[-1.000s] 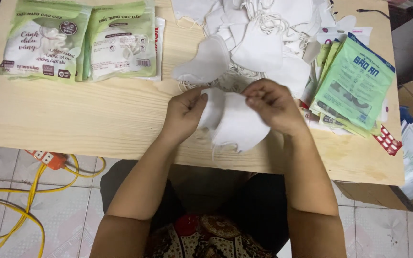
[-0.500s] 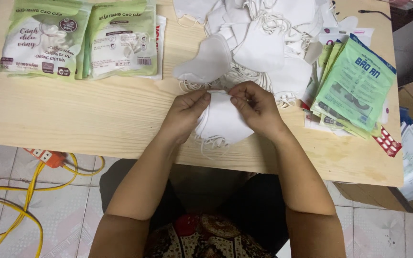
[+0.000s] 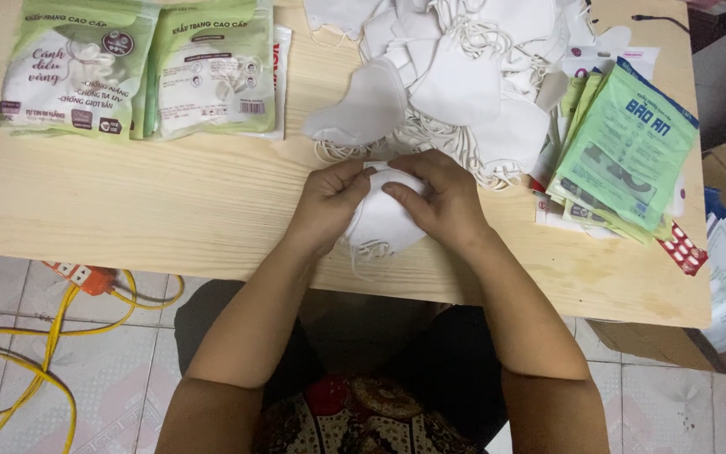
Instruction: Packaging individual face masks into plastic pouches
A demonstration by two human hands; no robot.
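Note:
A folded white face mask (image 3: 377, 223) lies near the front edge of a light wooden table (image 3: 170, 219), with its ear loops dangling toward me. My left hand (image 3: 326, 204) pinches its upper left edge. My right hand (image 3: 439, 197) presses on its upper right edge, fingers curled over the fabric. Both hands meet at the top of the mask. Just behind them a heap of loose white masks (image 3: 455, 76) with tangled elastic loops spreads across the table's far side.
Two green-and-white filled mask packets (image 3: 140, 67) lie at the far left. A stack of flat green empty bags (image 3: 623, 151) sits at the right. A cardboard box (image 3: 716, 336) stands by the table's right corner. Yellow cable and a power strip (image 3: 77, 276) lie on the tiled floor.
The mask was held open and spread between my hands. Both hands have come together and folded it into a smaller bundle against the table.

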